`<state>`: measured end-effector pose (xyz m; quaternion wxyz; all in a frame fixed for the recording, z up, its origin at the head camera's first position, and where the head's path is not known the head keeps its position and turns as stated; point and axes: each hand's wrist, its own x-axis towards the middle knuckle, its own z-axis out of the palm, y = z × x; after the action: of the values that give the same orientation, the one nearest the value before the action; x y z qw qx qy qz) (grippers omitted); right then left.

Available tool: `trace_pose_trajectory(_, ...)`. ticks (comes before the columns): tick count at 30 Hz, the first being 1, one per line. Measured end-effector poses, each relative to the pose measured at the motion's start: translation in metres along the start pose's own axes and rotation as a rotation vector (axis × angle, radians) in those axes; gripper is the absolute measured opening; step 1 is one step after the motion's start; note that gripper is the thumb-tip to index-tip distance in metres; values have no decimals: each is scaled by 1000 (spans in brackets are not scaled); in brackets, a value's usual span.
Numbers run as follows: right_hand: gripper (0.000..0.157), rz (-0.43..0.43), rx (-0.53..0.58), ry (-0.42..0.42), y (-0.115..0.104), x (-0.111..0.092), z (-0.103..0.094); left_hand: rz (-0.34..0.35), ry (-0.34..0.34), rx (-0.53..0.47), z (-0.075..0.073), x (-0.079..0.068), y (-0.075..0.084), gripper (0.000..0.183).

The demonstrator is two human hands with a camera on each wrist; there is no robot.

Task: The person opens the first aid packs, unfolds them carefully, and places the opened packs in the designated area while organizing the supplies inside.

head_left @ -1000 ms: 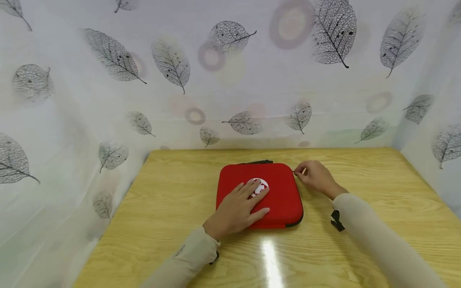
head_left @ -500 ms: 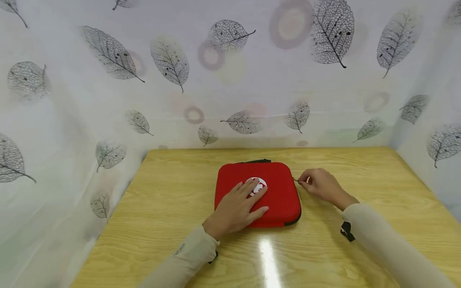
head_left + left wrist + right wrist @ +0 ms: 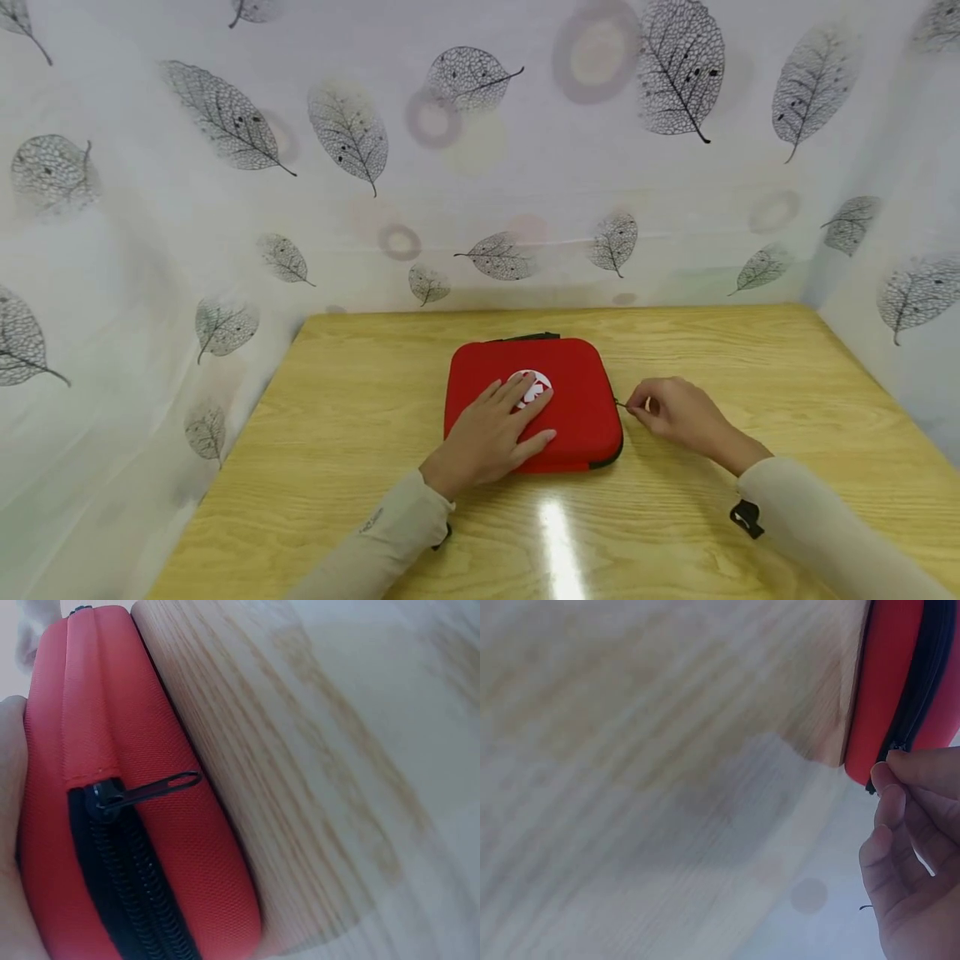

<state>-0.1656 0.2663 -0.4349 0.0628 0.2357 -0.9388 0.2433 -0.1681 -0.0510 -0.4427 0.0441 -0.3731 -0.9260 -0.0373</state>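
A red zippered hard case (image 3: 577, 383) with a round white emblem (image 3: 531, 388) lies flat on the table. Across its lid rests my left hand (image 3: 487, 429), fingers spread and straight, partly covering the emblem. My right hand (image 3: 678, 412) is at the case's right side and pinches a zipper pull (image 3: 621, 404) between thumb and forefinger. In the right wrist view the black zipper (image 3: 922, 671) runs along the case's side up to those fingertips. A second zipper pull (image 3: 154, 791) hangs at the zipper's end in the left wrist view, untouched.
A wood-grain table (image 3: 360, 400) carries the case. A black handle (image 3: 525, 337) shows at the case's far edge. Pale cloth with leaf prints (image 3: 480, 167) hangs behind the table and at both sides.
My right hand has moved toward me along the case's right side with the zipper pull, from the far corner to about midway. My left hand stays on the lid.
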Motion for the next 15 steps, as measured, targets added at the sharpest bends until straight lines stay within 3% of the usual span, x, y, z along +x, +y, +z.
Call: trace_pose_trajectory(15,15,-124,88,-8,-13,-31,-2,3,-3,9,-3,0,1,63)
